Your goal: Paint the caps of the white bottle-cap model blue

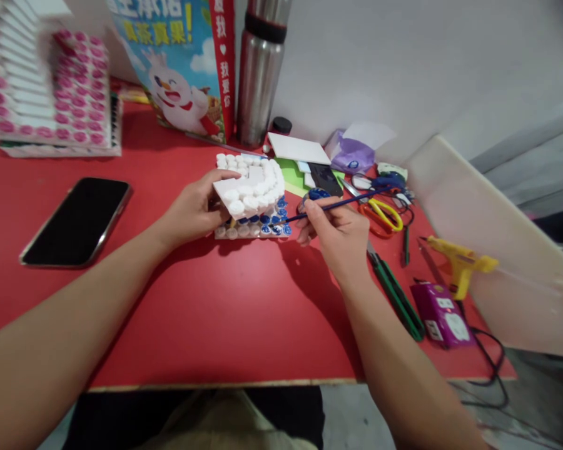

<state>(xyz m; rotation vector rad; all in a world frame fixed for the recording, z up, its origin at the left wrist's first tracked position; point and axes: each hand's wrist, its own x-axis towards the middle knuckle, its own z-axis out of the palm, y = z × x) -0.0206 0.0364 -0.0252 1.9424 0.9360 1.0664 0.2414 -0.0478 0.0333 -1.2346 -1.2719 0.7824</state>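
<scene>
My left hand point(197, 209) is closed on a small white model point(256, 187) covered with round white pieces, its fingers at the left side. Along the model's lower front, rows of round pieces run from whitish on the left to blue on the right. In my right hand point(340, 234) is a thin dark blue paintbrush point(347, 201), pinched between thumb and fingers. Its tip reaches the blue pieces at the lower right of the model. Just behind the right fingers sits a round container with blue in it point(316, 194), partly hidden.
A black phone point(77, 222) lies at left, below a pink-and-white model point(82, 94). A printed bag point(178, 69) and steel flask point(260, 81) stand behind. To the right are yellow-handled scissors point(385, 215), a green cutter point(396, 294), a yellow glue gun point(460, 259) and a purple box point(443, 315) with cables.
</scene>
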